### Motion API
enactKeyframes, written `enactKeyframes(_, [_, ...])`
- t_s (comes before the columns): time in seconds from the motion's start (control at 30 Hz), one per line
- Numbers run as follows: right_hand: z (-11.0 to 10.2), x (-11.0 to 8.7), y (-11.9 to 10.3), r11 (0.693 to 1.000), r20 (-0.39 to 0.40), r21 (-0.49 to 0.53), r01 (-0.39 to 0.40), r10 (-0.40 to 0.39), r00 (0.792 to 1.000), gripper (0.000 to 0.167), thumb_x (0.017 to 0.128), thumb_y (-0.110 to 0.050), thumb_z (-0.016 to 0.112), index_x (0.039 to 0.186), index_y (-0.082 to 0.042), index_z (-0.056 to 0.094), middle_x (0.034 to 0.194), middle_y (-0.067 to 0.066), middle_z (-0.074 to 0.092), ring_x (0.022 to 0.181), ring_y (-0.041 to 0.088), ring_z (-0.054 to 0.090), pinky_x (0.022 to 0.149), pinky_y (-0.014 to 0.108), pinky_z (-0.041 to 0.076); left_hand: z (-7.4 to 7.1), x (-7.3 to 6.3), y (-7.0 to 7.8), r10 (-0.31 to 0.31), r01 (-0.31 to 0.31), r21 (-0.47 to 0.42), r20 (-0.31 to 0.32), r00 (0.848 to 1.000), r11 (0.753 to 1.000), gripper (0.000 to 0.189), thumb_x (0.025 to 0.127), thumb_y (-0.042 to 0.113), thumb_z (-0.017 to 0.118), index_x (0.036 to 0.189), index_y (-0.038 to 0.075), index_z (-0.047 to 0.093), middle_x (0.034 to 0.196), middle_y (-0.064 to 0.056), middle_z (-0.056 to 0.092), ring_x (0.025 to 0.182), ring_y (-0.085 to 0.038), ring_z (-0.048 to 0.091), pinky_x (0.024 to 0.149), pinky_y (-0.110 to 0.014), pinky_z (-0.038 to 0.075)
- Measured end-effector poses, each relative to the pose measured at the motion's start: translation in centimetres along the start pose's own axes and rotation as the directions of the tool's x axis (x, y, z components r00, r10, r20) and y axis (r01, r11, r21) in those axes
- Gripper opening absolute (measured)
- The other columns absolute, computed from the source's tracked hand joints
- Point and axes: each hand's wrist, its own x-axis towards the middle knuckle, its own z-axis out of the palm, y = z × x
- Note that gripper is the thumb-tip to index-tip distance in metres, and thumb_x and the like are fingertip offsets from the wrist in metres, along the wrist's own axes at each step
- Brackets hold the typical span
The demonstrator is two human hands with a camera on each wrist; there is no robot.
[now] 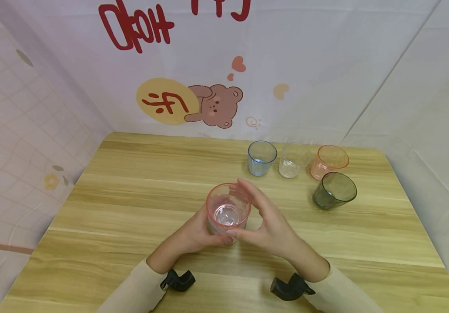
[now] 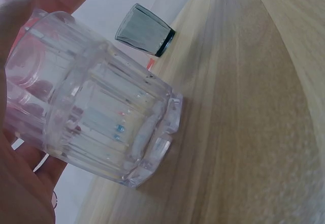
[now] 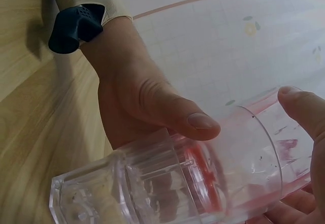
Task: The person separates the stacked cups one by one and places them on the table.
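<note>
Both hands hold an upright stack of tumblers over the table's near middle. A pink tumbler (image 1: 228,187) tops it, nested in clear ribbed tumbler (image 2: 117,112); clear rims show at two levels along the stack. My left hand (image 1: 197,232) grips the stack from the left, its thumb across the near side and its far fingers hidden behind. From the right, my right hand (image 1: 269,226) curls round the pink tumbler near its rim, thumb in front. In the left wrist view the clear base hangs close over the wooden table (image 2: 244,132).
At the back right stand a blue tumbler (image 1: 261,158), a clear tumbler (image 1: 290,163) and a pink tumbler (image 1: 328,161). A dark grey-green tumbler (image 1: 332,191) stands in front of the pink one. A white printed cloth (image 1: 306,56) hangs behind the table.
</note>
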Motion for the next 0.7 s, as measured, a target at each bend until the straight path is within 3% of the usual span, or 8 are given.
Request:
enactKeyframes(0.33, [0.07,0.16,-0.60,0.995,0.014,0.029,-0.092,0.092,0.996,0.101,0.078,-0.001,0.096,0.162,-0.007,0.041,0.156,0.011,0.061,0.146,0.023,0.058,0.126,0.032,0.043,0.08,-0.09,-0.14,-0.005,0.005,-0.018,-0.006,1.000,1.000,0.103,0.083,0.020,0.095,0.163,0.027,0.032,0.150,-0.002,0.060,0.140,-0.020,0.057,0.126,-0.034,0.039])
enactKeyframes(0.7, [-0.03,0.24,-0.84,0.997,-0.011,0.054,-0.056,0.056,0.998,0.100,0.076,0.001,0.096,0.160,-0.007,0.043,0.154,0.013,0.062,0.144,0.022,0.060,0.125,0.030,0.043,0.25,-0.13,-0.14,-0.002,0.002,-0.010,-0.012,1.000,1.000,0.102,0.082,0.013,0.095,0.162,0.024,0.033,0.150,-0.004,0.060,0.141,-0.020,0.057,0.126,-0.034,0.040])
